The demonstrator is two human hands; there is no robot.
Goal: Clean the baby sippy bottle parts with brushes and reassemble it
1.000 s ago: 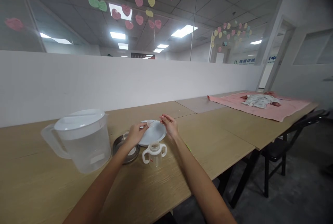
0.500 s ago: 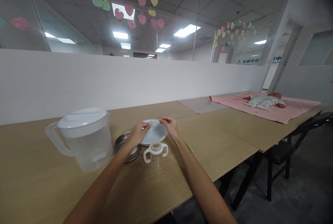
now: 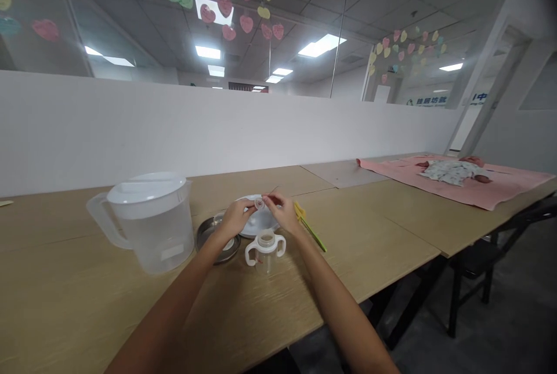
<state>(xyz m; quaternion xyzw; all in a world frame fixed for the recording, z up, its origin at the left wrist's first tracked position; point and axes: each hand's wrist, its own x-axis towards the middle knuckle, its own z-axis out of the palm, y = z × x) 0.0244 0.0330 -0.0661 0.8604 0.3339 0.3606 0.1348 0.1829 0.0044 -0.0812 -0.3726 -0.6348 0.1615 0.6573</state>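
Note:
Over the white bowl [image 3: 261, 228], my left hand [image 3: 236, 217] pinches a small clear round piece [image 3: 260, 203] that looks like a bottle teat. My right hand [image 3: 282, 213] is closed at the piece's right side, its fingertips on a thin wire-like stick [image 3: 274, 191] that points up and away. What the stick's lower end touches is hidden by the fingers. Just in front of the bowl stands a clear baby bottle [image 3: 266, 258] with two white handles and no lid. A round metal dish [image 3: 219, 255] with clear parts in it sits partly behind my left wrist.
A lidded translucent pitcher [image 3: 161, 229] stands on the left. A green-handled brush with a yellow head [image 3: 311, 229] lies right of my right hand. Far right, a baby doll [image 3: 452, 171] lies on a pink mat [image 3: 483, 197]. The table's right edge drops off beside a black chair [image 3: 472, 269].
The clear piece has turned so its round face shows between my hands. The stick now tilts up more steeply, with less of it visible. My view has shifted slightly left.

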